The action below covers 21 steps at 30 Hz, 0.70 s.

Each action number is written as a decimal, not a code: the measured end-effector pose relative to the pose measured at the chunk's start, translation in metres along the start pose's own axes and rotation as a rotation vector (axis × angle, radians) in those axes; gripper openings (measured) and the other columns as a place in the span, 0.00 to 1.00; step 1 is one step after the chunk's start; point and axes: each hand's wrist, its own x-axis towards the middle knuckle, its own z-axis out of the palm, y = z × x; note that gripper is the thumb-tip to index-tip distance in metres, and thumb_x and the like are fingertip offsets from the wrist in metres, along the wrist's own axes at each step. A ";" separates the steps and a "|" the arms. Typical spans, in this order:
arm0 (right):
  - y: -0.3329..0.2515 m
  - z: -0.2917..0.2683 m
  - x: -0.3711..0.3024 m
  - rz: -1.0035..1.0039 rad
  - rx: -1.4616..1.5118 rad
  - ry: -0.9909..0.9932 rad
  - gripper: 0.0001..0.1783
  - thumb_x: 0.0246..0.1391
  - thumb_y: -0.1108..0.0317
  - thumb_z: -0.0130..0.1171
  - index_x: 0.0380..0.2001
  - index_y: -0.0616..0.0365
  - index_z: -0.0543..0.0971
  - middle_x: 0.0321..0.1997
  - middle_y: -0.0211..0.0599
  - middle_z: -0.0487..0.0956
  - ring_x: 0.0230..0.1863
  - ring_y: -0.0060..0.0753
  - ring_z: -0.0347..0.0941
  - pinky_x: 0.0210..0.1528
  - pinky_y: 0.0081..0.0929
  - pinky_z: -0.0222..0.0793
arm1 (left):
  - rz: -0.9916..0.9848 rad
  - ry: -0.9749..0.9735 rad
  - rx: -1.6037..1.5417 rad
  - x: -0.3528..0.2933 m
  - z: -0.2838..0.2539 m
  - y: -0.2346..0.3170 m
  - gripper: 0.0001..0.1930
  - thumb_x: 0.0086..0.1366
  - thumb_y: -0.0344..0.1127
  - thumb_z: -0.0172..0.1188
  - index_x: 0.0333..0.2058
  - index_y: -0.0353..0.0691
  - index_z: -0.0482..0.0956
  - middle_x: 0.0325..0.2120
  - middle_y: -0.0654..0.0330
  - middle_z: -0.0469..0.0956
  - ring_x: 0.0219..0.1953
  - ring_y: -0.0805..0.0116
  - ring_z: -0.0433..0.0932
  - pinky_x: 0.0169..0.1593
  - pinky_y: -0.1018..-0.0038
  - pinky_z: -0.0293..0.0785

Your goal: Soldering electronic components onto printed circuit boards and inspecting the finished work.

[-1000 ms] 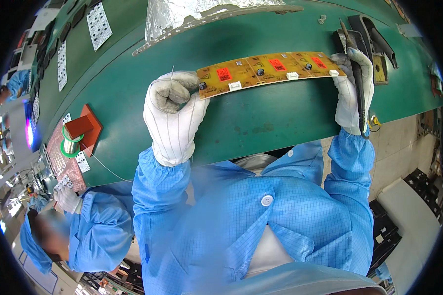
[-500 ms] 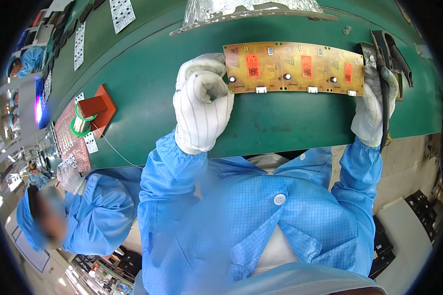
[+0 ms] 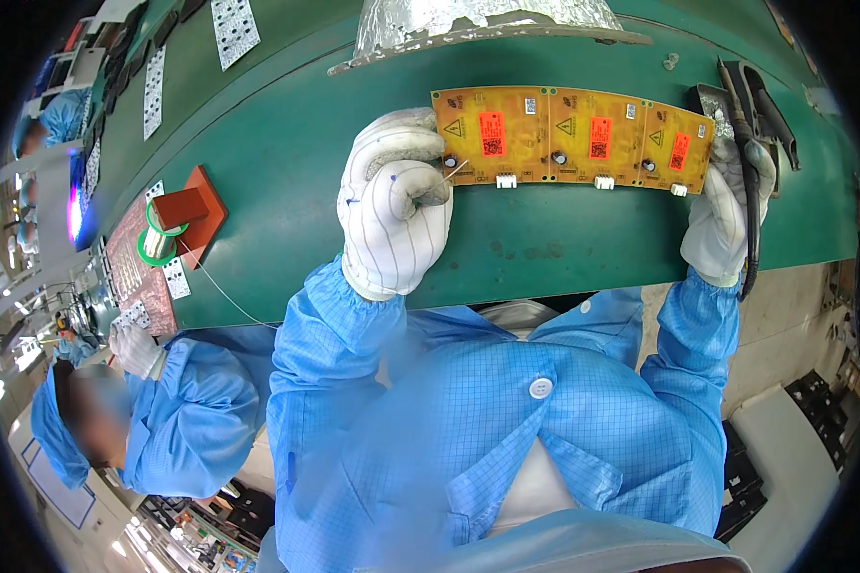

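While the left hand (image 3: 397, 208) grips the circuit board (image 3: 581, 167), the right hand (image 3: 719, 218) clasps it too — plus a soldering iron (image 3: 753, 215).

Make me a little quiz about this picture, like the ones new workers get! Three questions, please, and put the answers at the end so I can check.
1. How many red labels are on the yellow-brown circuit board?

2. Which of the worker's hands holds the black soldering iron?

3. What colour are the rims of the wire spool on the table?
a) blue
b) green
c) black

Key:
1. Three, one on each section.
2. The right hand.
3. b) green.
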 end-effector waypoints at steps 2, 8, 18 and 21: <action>0.001 -0.002 -0.001 -0.016 0.015 -0.032 0.26 0.50 0.81 0.57 0.54 0.57 0.66 0.49 0.45 0.77 0.51 0.37 0.75 0.55 0.34 0.71 | 0.005 0.004 -0.005 -0.001 0.001 -0.001 0.14 0.44 0.17 0.64 0.23 0.45 0.71 0.35 0.57 0.76 0.42 0.54 0.78 0.46 0.65 0.75; -0.001 0.003 -0.001 0.018 -0.022 0.037 0.26 0.51 0.81 0.57 0.54 0.58 0.66 0.48 0.46 0.78 0.50 0.36 0.75 0.55 0.35 0.71 | 0.003 0.004 -0.007 -0.001 0.001 -0.003 0.14 0.45 0.17 0.64 0.23 0.44 0.71 0.34 0.57 0.77 0.40 0.56 0.78 0.45 0.67 0.75; -0.021 0.016 0.000 0.165 -0.340 -0.192 0.20 0.50 0.74 0.61 0.47 0.62 0.72 0.35 0.34 0.77 0.35 0.21 0.72 0.39 0.19 0.69 | -0.947 -0.212 -0.681 0.017 -0.005 0.008 0.12 0.64 0.35 0.58 0.37 0.31 0.71 0.24 0.61 0.73 0.20 0.78 0.68 0.23 0.82 0.63; -0.023 0.010 0.003 0.149 -0.421 -0.225 0.19 0.50 0.75 0.60 0.46 0.63 0.71 0.35 0.35 0.77 0.35 0.21 0.72 0.40 0.20 0.69 | -0.847 -0.214 -0.628 0.015 0.001 0.003 0.13 0.64 0.38 0.57 0.36 0.32 0.71 0.23 0.64 0.71 0.20 0.81 0.64 0.23 0.84 0.58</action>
